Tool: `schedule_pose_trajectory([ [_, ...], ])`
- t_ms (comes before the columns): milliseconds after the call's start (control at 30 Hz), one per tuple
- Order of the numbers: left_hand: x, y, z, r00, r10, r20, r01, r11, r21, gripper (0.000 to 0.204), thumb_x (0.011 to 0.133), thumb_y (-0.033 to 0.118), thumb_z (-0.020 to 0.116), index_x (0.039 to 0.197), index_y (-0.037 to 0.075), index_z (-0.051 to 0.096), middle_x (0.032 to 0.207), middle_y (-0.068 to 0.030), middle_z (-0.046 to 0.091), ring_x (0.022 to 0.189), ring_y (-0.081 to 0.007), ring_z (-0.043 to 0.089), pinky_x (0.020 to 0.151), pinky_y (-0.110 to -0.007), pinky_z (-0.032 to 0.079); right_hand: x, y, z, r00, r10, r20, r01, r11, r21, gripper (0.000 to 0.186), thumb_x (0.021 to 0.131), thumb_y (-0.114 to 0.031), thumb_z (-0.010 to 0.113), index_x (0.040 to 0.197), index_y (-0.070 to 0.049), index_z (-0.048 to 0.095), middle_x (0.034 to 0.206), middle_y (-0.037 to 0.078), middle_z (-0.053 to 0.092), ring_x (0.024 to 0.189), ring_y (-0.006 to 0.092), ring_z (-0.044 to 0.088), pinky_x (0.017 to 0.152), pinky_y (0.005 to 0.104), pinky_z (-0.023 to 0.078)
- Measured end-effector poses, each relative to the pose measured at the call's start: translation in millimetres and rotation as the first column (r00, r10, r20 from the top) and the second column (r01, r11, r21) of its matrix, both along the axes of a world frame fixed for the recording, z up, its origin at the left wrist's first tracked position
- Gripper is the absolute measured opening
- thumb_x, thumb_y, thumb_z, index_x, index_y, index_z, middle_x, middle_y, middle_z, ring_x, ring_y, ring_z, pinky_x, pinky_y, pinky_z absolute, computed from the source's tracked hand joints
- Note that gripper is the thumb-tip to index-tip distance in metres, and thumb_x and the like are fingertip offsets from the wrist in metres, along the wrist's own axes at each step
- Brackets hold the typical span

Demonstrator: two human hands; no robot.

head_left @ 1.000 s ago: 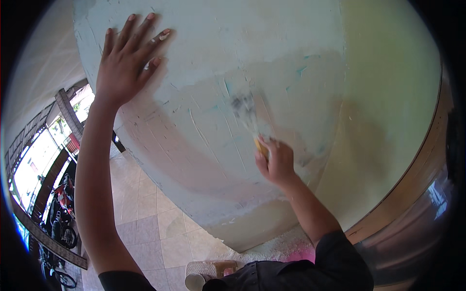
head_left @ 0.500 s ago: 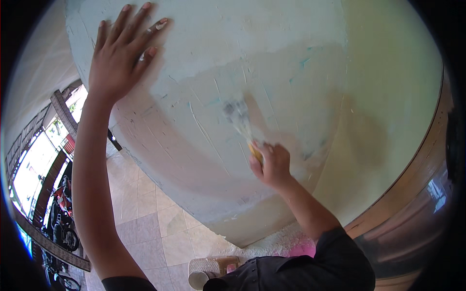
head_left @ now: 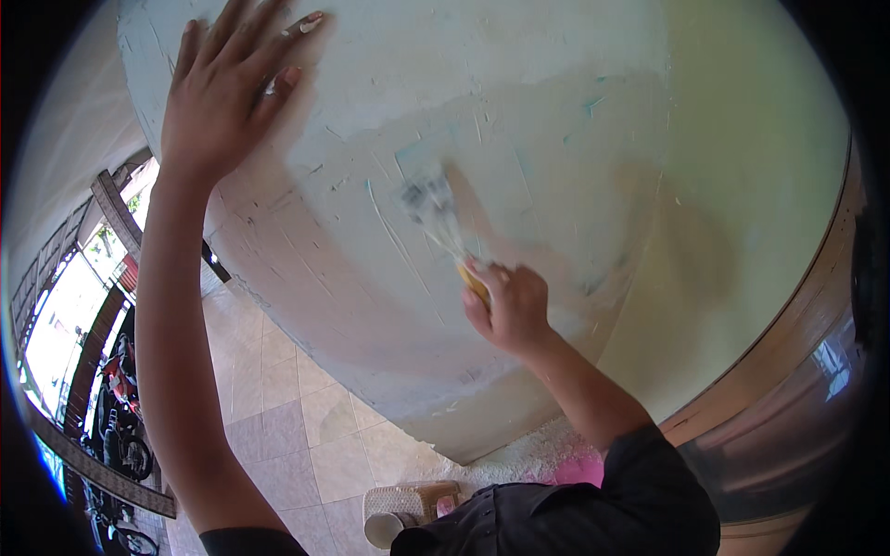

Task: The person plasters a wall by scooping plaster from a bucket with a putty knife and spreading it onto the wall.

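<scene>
My left hand (head_left: 222,107) lies open on the pale plastered wall (head_left: 547,134), fingers spread near the upper left edge, with whitish smears on a fingertip. My right hand (head_left: 514,306) is closed on the yellow handle of a putty knife (head_left: 429,199). Its blade, coated in pale filler and blurred, is against the central patched area, which has thin scraped lines and faint blue flecks. A smoother pale-green section adjoins this surface on the right.
Below are a woven-pattern plastic stool (head_left: 431,496), a pale round container (head_left: 382,530), tiled floor (head_left: 278,445) with white debris, and a pink item (head_left: 579,468). Parked motorcycles (head_left: 125,445) stand at far left; a glossy dark panel (head_left: 779,463) is at right.
The putty knife and my right hand have shifted leftward across the wall. My left hand appears higher and further left in the picture, as does the wall's left edge.
</scene>
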State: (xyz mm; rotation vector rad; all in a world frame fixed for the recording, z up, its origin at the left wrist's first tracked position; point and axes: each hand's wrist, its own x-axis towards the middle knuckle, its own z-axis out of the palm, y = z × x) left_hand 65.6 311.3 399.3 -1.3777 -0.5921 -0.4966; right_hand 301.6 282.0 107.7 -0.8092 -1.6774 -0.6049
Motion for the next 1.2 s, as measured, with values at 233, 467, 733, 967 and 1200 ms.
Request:
schedule_pose_trajectory([
  [233,15,-22,-10,0.984,0.052,0.168,-0.002,0.959,-0.283,0.045,0.098,0.038,0.039,0.141,0.027,0.045,0.157,-0.0072,0.023,0.147,-0.0295,0.014,0.118,-0.053,0.005,-33,-4,-34,0.992,-0.102,0.077,0.124,0.921,-0.369,0.034,0.084,-0.020,0.064,0.114,-0.007,0.054,0.079,0.012,0.063,0.055,0.0285,0.056,0.053,0.0411,0.042],
  [467,11,-15,-5,0.989,0.082,0.123,-0.051,0.971,-0.234,0.046,0.098,0.036,0.039,0.144,0.029,0.040,0.158,-0.0044,0.022,0.147,-0.0269,0.012,0.120,-0.049,0.003,-16,-6,-61,1.000,0.023,0.007,-0.023,0.999,-0.035,0.033,0.080,-0.018,0.066,0.111,-0.008,0.059,0.075,0.007,0.059,0.053,0.0241,0.053,0.051,0.0378,0.040],
  [733,11,-28,-13,0.985,0.045,0.164,0.011,0.946,-0.324,0.045,0.097,0.034,0.042,0.142,0.028,0.044,0.157,-0.0035,0.026,0.147,-0.0261,0.015,0.120,-0.048,0.004,-54,2,-24,0.999,-0.041,0.007,0.041,0.978,-0.207,0.036,0.082,-0.018,0.066,0.113,-0.006,0.056,0.080,0.011,0.064,0.054,0.0290,0.054,0.053,0.0405,0.042],
  [967,-4,-13,-6,0.995,-0.050,0.081,0.068,0.969,-0.238,0.043,0.096,0.032,0.045,0.138,0.026,0.049,0.155,-0.0036,0.029,0.146,-0.0272,0.018,0.120,-0.049,0.007,-48,-9,-40,1.000,-0.023,0.017,0.023,1.000,-0.017,0.037,0.080,-0.015,0.066,0.114,-0.006,0.054,0.085,0.009,0.061,0.059,0.0256,0.052,0.055,0.0387,0.040],
  [1200,9,-25,-15,0.985,-0.037,0.171,0.087,0.951,-0.296,0.042,0.095,0.031,0.046,0.136,0.025,0.051,0.155,-0.0036,0.030,0.146,-0.0258,0.019,0.120,-0.047,0.008,-70,-2,-44,0.991,-0.137,-0.002,0.128,0.926,-0.356,0.031,0.083,-0.022,0.065,0.108,-0.003,0.062,0.094,0.015,0.065,0.069,0.0313,0.062,0.062,0.0415,0.047],
])
